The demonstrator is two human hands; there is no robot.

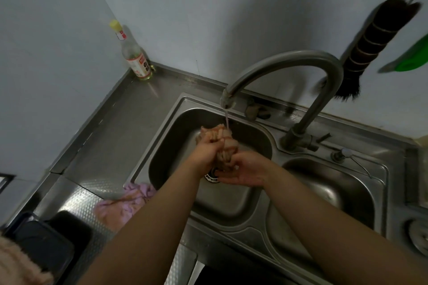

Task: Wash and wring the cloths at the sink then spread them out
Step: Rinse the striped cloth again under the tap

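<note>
1. I see both hands over the left basin of the sink (166, 127), bunched round one wet cloth (225, 143).
2. The left hand (208, 149) has its fingers curled over the cloth's upper left part and grips it.
3. The right hand (243, 172) sits lower and to the right, palm turned up, fingers curled round the cloth's lower end.
4. The cloth is pale pinkish with red stripes, wadded into a lump between the two hands, above the drain (212, 178).
5. A thin stream of water (227, 118) runs from the tap (289, 60) onto the top of the cloth.
6. The tap's curved spout arches from its base on the ledge between the two basins, ending over the left basin.
7. A second cloth, pink (125, 203), lies crumpled on the surface (120, 127) at the left basin's near left corner, partly hidden by my left forearm.
8. A bottle (134, 53) with a yellow cap stands in the far left corner of the surface, against the wall.
9. The right basin (335, 187) holds nothing I can make out.
10. A dark brush (370, 46) hangs on the wall behind the tap, with a green thing (412, 58) beside it at the right edge.
11. A dark bin (46, 245) sits at the near left, below the surface edge.
</note>
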